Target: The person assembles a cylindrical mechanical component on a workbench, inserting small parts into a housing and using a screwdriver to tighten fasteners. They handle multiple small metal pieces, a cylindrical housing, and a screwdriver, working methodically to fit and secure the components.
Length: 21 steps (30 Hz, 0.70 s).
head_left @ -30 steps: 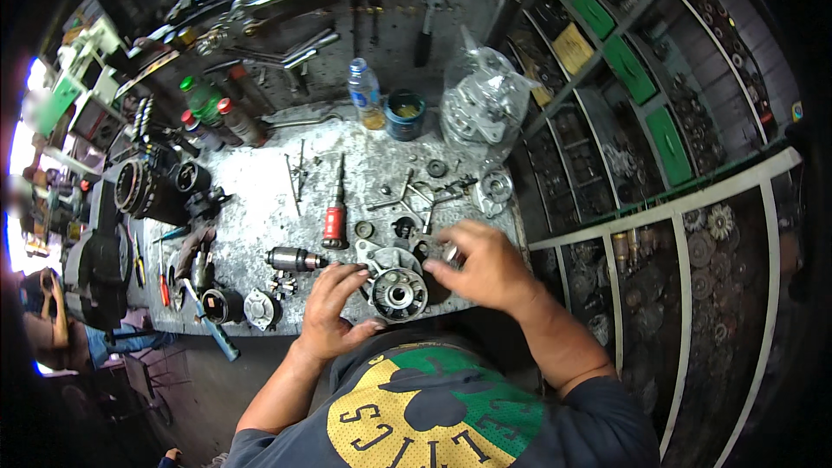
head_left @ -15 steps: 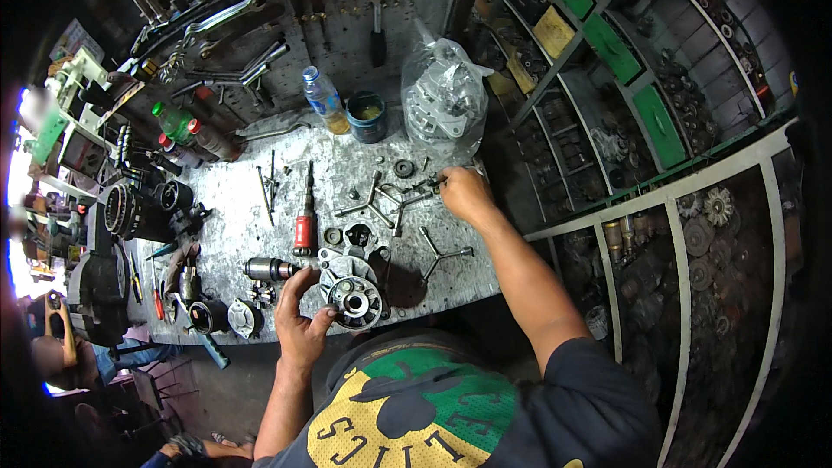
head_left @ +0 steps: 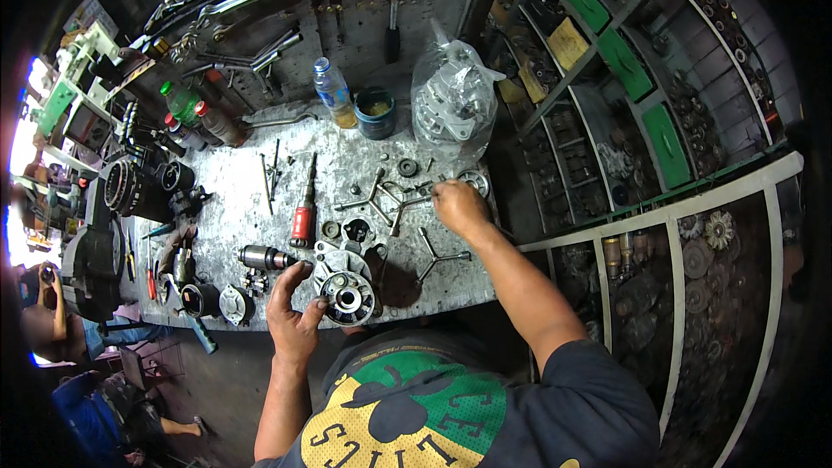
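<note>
At the bench's near edge stands a round grey metal motor housing (head_left: 347,296) with a central bore. My left hand (head_left: 293,316) curves against its left side, thumb on the rim and forefinger bent beside it. Just left of that forefinger lies a dark cylindrical armature (head_left: 266,257). My right hand (head_left: 461,208) reaches over the bench's right part, fingers bent and drawn together over small dark parts (head_left: 425,190); what they pinch is hidden. A ring-shaped part (head_left: 474,180) shows behind that hand. Two three-armed spanners (head_left: 378,199) lie left of it, and another three-armed spanner (head_left: 434,253) lies nearer me.
A red-handled screwdriver (head_left: 302,218) lies mid-bench. At the back stand a plastic bottle (head_left: 334,95), a dark blue tub (head_left: 375,113) and a bagged metal casing (head_left: 455,100). Shelves of parts (head_left: 659,234) line the right side. Other people (head_left: 87,420) are at the lower left.
The view has shifted slightly. My right hand has moved a little nearer me, its fingers tucked further down, and the ring-shaped part now shows behind it. My left hand stays at the housing.
</note>
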### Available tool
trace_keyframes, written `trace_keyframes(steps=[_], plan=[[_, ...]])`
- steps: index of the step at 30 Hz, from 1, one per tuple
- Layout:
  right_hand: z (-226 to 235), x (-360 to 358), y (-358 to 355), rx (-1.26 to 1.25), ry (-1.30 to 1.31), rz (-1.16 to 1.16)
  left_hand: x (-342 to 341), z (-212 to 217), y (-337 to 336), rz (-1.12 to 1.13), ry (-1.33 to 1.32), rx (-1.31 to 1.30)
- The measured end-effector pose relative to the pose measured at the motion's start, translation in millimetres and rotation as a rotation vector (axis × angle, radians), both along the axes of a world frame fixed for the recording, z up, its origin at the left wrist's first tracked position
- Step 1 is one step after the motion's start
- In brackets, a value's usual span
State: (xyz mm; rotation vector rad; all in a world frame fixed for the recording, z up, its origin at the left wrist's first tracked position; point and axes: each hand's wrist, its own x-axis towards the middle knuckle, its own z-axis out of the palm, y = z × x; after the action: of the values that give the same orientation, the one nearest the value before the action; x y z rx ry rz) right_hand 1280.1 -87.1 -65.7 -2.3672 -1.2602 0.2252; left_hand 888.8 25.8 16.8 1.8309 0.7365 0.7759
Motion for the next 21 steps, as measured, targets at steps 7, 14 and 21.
trace_keyframes(steps=[7, 14, 21], plan=[[16, -26, -17, -0.018, 0.156, 0.052, -1, -4, 6, -0.007, -0.035, 0.008], [31, -35, 25, -0.114, 0.295, 0.066, 0, -1, 9, -0.026, -0.024, -0.009], [24, -60, 40, -0.251, 0.376, 0.109, -2, -1, 7, -0.009, -0.021, -0.026]])
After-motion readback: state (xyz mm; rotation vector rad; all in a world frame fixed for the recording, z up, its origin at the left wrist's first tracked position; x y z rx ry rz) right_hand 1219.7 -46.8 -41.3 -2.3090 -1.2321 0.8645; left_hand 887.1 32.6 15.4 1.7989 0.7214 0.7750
